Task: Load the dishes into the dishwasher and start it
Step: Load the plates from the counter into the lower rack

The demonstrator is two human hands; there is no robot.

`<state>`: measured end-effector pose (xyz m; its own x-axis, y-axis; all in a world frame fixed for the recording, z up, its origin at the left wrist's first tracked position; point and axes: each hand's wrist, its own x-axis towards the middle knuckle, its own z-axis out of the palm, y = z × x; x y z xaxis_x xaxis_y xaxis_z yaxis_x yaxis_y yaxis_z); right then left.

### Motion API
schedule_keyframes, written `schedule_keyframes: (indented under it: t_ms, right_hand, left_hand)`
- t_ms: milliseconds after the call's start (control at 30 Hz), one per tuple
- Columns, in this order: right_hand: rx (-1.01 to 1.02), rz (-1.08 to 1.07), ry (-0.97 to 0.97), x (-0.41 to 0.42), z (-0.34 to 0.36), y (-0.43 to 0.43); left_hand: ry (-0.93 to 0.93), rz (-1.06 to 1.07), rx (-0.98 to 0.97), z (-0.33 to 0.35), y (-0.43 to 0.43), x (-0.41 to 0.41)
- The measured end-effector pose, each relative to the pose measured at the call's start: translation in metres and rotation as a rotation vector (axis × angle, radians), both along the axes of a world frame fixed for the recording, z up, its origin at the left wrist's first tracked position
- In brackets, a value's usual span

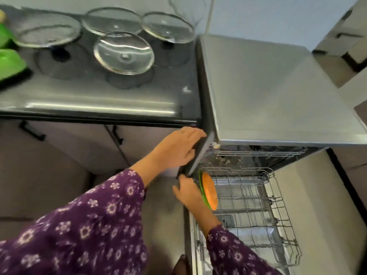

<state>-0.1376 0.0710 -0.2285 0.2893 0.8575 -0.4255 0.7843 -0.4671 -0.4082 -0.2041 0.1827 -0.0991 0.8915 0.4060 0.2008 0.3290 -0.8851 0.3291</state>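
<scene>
The dishwasher (278, 92), grey and steel-topped, stands open with its wire lower rack (258, 211) pulled out toward six o'clock. An orange plate (210, 190) and a green plate (203, 187) stand on edge together at the rack's ten o'clock corner.

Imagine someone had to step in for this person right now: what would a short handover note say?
Left hand: resting flat against the dishwasher's front left edge, holding nothing.
Right hand: setting an orange and green plate upright at the lower rack's left side.
Rack pulled out, otherwise bare.
Left to do: four glass lids and green items on the counter; then close and start.
</scene>
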Motion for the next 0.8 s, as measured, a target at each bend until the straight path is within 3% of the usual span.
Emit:
schedule_keyframes:
  t_ms: [267, 567, 667, 800]
  right_hand:
    - [0.245, 0.161, 0.139, -0.147, 0.11, 0.101]
    - [0.422, 0.424, 0.308, -0.358, 0.161, 0.201]
    - [0.393, 0.405, 0.411, -0.418, 0.158, 0.231]
    - [0.332, 0.188, 0.529, -0.474, 0.152, 0.278]
  left_hand:
    - [0.008, 0.457, 0.115, 0.055, 0.032, -0.249]
    - [0.118, 0.855, 0.019, 0.044, 0.033, -0.487]
    - [0.078, 0.913, -0.022, 0.031, 0.042, -0.525]
    - [0.024, 0.958, -0.03, 0.019, 0.07, -0.548]
